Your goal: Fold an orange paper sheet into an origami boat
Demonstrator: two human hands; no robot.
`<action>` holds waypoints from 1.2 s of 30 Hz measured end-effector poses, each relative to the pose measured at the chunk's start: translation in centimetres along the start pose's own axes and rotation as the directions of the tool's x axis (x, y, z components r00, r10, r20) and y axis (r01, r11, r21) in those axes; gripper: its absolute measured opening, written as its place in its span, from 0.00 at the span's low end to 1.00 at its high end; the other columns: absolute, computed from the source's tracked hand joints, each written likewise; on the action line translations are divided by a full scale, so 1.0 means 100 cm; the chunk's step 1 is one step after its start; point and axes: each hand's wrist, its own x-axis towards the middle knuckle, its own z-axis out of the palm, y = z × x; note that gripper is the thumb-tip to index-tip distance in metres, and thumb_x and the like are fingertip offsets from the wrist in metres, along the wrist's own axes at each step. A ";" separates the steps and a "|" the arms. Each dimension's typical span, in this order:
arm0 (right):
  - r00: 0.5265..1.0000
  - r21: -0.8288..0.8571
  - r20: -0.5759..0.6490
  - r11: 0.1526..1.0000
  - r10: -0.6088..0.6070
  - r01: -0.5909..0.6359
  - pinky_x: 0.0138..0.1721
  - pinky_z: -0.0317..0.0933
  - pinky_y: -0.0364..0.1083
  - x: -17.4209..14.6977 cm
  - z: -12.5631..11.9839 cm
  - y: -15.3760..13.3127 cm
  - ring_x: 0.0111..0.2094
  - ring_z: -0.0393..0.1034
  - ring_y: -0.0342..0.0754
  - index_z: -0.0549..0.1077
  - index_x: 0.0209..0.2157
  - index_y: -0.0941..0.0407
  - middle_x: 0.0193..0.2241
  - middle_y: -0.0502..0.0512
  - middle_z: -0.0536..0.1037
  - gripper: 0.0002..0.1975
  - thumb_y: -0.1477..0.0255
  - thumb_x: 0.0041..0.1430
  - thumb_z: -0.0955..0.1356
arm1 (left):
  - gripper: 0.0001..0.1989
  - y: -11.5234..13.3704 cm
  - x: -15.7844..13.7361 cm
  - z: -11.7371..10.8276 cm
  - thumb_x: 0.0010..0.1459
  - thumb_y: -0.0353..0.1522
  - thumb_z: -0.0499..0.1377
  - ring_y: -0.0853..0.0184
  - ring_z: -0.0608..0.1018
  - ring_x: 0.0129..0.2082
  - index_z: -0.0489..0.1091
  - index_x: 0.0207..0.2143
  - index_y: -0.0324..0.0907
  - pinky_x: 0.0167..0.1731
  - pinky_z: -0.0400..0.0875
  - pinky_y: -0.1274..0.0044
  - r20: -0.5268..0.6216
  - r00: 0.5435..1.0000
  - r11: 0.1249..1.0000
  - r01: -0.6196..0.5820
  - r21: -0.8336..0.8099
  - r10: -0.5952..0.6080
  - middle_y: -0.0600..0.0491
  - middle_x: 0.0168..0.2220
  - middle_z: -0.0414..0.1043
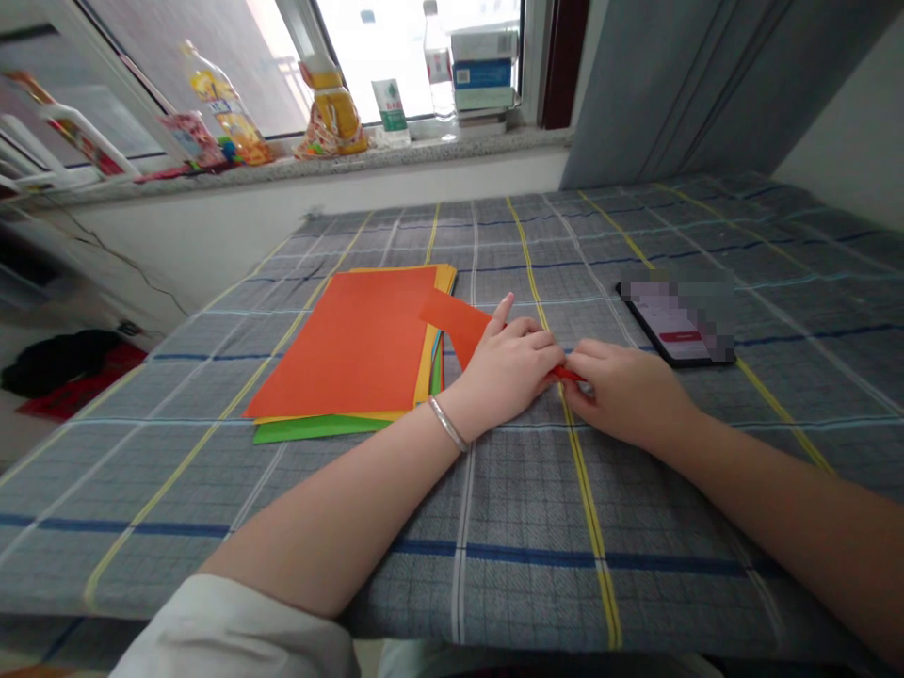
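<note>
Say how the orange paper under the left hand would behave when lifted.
The orange paper is probably light, as it looks thin. Its broad end beside the left hand would likely droop, since it looks flat. The narrow end at the right hand may be stiffer: it seems folded.

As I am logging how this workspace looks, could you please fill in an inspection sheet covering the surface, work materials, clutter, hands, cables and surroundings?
Surface: grey plaid cloth, with slight wrinkles.
Work materials: orange paper under the left hand; stack of coloured sheets to its left, orange on top, yellow and green edges showing.
Clutter: phone on the cloth, beyond the right hand.
Hands: left hand palm down over the paper, its grip hidden; right hand pinching the paper's narrow end.
Cables: what looks like a thin cable by the wall at left, off the cloth.
Surroundings: windowsill with bottles and boxes; grey curtain at right.
</note>
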 end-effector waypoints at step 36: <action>0.951 0.553 0.240 0.777 0.197 -0.301 0.23 0.50 0.46 0.007 0.009 0.017 0.20 0.60 0.44 0.66 0.19 0.53 0.17 0.49 0.70 0.20 0.59 0.62 0.61 | 0.11 0.002 -0.008 0.006 0.65 0.36 0.52 0.62 0.70 0.52 0.70 0.46 0.44 0.65 0.49 0.58 -0.109 0.994 0.998 0.014 -0.058 -0.020 0.51 0.48 0.73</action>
